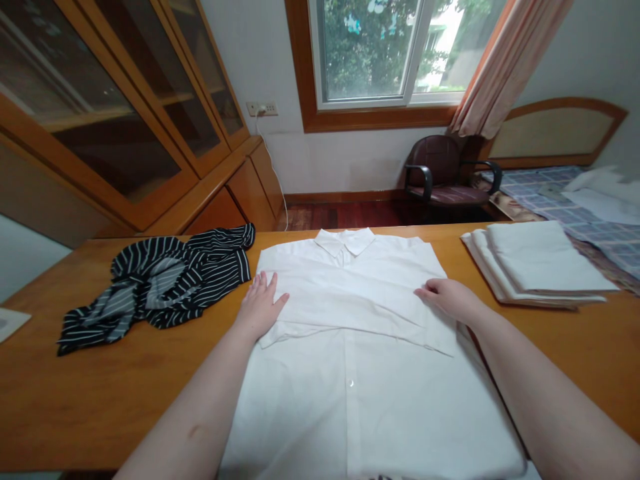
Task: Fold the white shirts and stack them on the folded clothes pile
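A white button-up shirt lies front up on the table, its collar at the far end and its hem running out of view at the bottom. Both sleeves are laid across the chest. My left hand rests flat on the shirt's left edge with fingers spread. At the opposite edge, the curled fingers of my right hand pinch the shirt's cloth near the sleeve fold. One button shows on the front strip.
On the wooden table, a crumpled black-and-white striped garment lies to the left and a stack of folded white cloth to the right. Beyond stand a glass-fronted cabinet, an armchair and a bed.
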Demonstrator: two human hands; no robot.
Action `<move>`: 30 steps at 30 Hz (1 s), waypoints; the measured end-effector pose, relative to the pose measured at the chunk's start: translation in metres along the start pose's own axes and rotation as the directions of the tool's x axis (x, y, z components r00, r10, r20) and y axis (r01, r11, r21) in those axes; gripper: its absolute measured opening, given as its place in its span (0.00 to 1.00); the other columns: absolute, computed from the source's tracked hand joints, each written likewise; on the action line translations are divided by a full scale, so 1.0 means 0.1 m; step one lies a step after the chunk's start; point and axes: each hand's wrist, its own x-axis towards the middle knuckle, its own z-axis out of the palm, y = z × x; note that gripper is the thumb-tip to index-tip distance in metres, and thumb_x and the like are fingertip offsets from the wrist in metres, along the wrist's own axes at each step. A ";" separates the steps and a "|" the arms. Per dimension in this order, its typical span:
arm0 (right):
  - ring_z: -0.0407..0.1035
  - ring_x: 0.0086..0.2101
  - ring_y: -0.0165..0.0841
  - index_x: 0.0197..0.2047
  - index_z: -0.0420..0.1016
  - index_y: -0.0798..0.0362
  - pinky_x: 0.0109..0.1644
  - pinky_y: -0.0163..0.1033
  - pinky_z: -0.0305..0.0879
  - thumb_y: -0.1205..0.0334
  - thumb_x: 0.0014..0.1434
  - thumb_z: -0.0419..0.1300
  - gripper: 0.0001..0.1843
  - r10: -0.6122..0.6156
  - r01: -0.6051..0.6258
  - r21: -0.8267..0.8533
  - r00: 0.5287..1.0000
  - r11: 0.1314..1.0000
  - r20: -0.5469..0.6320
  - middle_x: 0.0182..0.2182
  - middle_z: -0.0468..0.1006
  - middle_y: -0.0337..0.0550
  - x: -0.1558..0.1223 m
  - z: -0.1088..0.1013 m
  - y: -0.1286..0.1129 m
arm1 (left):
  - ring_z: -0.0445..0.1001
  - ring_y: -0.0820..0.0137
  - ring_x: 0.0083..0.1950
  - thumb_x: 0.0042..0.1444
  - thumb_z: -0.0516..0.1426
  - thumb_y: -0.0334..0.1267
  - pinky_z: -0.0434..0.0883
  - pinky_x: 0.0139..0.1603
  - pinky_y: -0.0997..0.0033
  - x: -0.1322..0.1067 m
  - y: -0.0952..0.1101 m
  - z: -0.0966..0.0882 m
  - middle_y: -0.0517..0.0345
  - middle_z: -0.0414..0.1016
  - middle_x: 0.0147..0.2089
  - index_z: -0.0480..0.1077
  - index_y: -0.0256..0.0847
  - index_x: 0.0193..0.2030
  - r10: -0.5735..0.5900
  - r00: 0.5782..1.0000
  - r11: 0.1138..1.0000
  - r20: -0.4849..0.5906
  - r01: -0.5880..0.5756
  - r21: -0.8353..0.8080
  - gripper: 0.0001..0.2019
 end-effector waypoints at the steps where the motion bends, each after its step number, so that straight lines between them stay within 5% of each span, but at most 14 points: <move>1: 0.67 0.27 0.33 0.26 0.73 0.50 0.27 0.35 0.52 0.42 0.56 0.51 0.22 0.007 -0.007 -0.001 1.000 1.000 -0.004 0.25 0.76 0.42 0.00 0.00 0.00 | 0.37 0.52 0.71 0.61 0.44 0.53 0.48 0.66 0.53 0.00 0.00 0.00 0.36 0.39 0.71 0.47 0.32 0.69 -0.019 1.000 1.000 0.002 0.019 0.000 0.35; 5: 0.67 0.27 0.34 0.25 0.73 0.50 0.27 0.35 0.51 0.41 0.56 0.50 0.23 0.015 -0.015 0.005 1.000 1.000 -0.008 0.25 0.76 0.42 0.00 -0.01 -0.01 | 0.41 0.51 0.70 0.57 0.47 0.56 0.52 0.64 0.54 0.06 0.01 -0.09 0.35 0.43 0.70 0.49 0.33 0.68 -0.028 0.998 0.999 0.056 0.030 -0.025 0.38; 9: 0.67 0.27 0.34 0.25 0.73 0.50 0.27 0.35 0.51 0.41 0.56 0.51 0.23 0.006 -0.006 0.016 1.000 1.000 -0.013 0.25 0.76 0.42 -0.01 -0.01 -0.02 | 0.68 0.52 0.57 0.54 0.50 0.54 0.65 0.52 0.60 0.35 0.03 -0.35 0.38 0.69 0.57 0.67 0.36 0.57 -0.051 0.993 0.997 0.105 0.057 -0.056 0.30; 12: 0.67 0.27 0.34 0.25 0.73 0.50 0.27 0.35 0.51 0.41 0.55 0.51 0.23 -0.005 0.005 0.021 1.000 1.000 -0.026 0.25 0.76 0.42 -0.01 -0.01 -0.01 | 0.74 0.52 0.46 0.55 0.48 0.49 0.68 0.42 0.61 0.60 -0.02 -0.52 0.38 0.77 0.43 0.75 0.35 0.43 -0.219 0.975 0.974 0.035 0.220 -0.044 0.22; 15: 0.67 0.27 0.34 0.25 0.73 0.51 0.27 0.35 0.51 0.41 0.55 0.51 0.23 -0.009 0.009 0.019 1.000 1.000 -0.027 0.25 0.76 0.43 -0.01 0.00 0.01 | 0.75 0.55 0.43 0.57 0.46 0.44 0.68 0.39 0.63 0.71 -0.15 -0.59 0.42 0.78 0.41 0.75 0.37 0.42 -0.313 0.940 0.945 -0.136 0.294 -0.144 0.19; 18: 0.67 0.27 0.34 0.26 0.73 0.50 0.27 0.35 0.52 0.41 0.56 0.50 0.23 0.001 -0.001 0.009 1.000 1.000 -0.014 0.26 0.76 0.43 -0.01 -0.01 0.02 | 0.75 0.52 0.43 0.58 0.44 0.43 0.68 0.39 0.59 0.70 -0.26 -0.57 0.41 0.78 0.41 0.74 0.38 0.43 -0.387 0.882 0.921 -0.267 0.358 -0.152 0.20; 24: 0.67 0.27 0.34 0.27 0.73 0.49 0.27 0.35 0.52 0.41 0.56 0.50 0.23 0.008 -0.008 -0.001 1.000 1.000 0.006 0.25 0.76 0.42 0.00 -0.01 0.03 | 0.74 0.50 0.43 0.54 0.50 0.53 0.69 0.40 0.57 0.78 -0.33 -0.42 0.40 0.78 0.39 0.76 0.38 0.36 -0.336 0.938 0.937 -0.086 0.323 -0.135 0.21; 30: 0.67 0.26 0.34 0.25 0.72 0.50 0.27 0.35 0.52 0.41 0.56 0.50 0.23 -0.012 0.012 0.016 1.000 1.000 -0.006 0.24 0.75 0.42 -0.02 -0.02 0.04 | 0.75 0.58 0.41 0.50 0.56 0.44 0.69 0.42 0.64 0.87 -0.34 -0.30 0.47 0.79 0.39 0.76 0.39 0.38 -0.373 0.911 0.858 -0.179 0.265 -0.440 0.14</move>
